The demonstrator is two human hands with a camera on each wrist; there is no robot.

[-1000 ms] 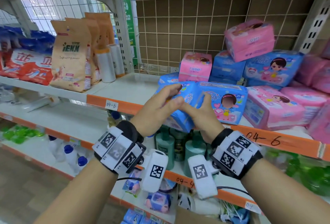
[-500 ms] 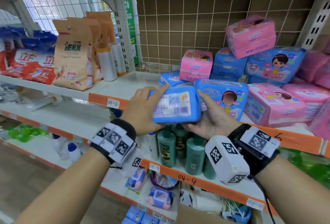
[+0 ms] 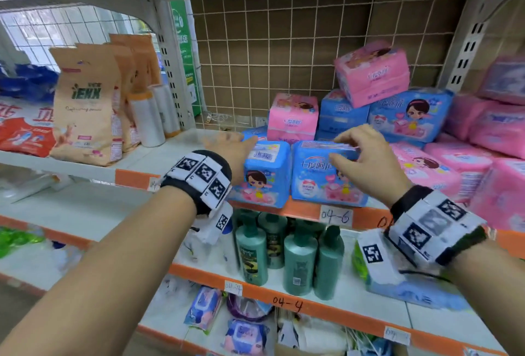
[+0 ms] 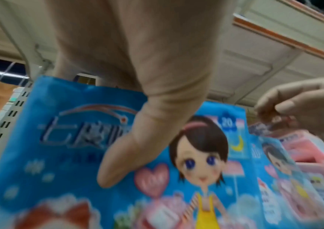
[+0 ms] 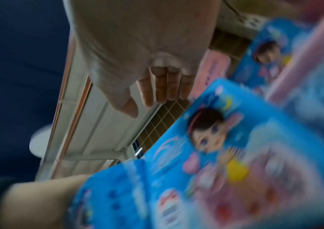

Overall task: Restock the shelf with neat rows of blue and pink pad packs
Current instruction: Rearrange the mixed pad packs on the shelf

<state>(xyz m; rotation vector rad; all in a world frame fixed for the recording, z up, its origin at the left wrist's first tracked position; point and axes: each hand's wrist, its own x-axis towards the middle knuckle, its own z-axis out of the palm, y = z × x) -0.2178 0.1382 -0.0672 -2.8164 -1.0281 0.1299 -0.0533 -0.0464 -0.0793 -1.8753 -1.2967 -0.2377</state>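
Two blue pad packs stand upright side by side at the shelf's front edge, the left pack [image 3: 262, 176] and the right pack [image 3: 321, 179]. My left hand [image 3: 230, 142] lies with straight fingers against the left pack's upper left corner. In the left wrist view its thumb [image 4: 137, 147] crosses in front of that pack's [image 4: 63, 147] printed face. My right hand [image 3: 358, 148] hovers over the right pack's top with loosely curled fingers. The right wrist view shows this hand [image 5: 147, 69] holding nothing, clear of the pack [image 5: 216, 155].
Pink packs [image 3: 426, 168] lie jumbled to the right. More pink [image 3: 292, 117] and blue packs [image 3: 409, 114] are stacked behind against the wire grid. Brown bags [image 3: 85, 105] stand far left, with bare shelf [image 3: 181, 151] between. Green bottles [image 3: 284, 253] fill the shelf below.
Both hands held and turned a blue pack in front of the shelf. It now stands upright beside the other blue pack, and both hands have let go.
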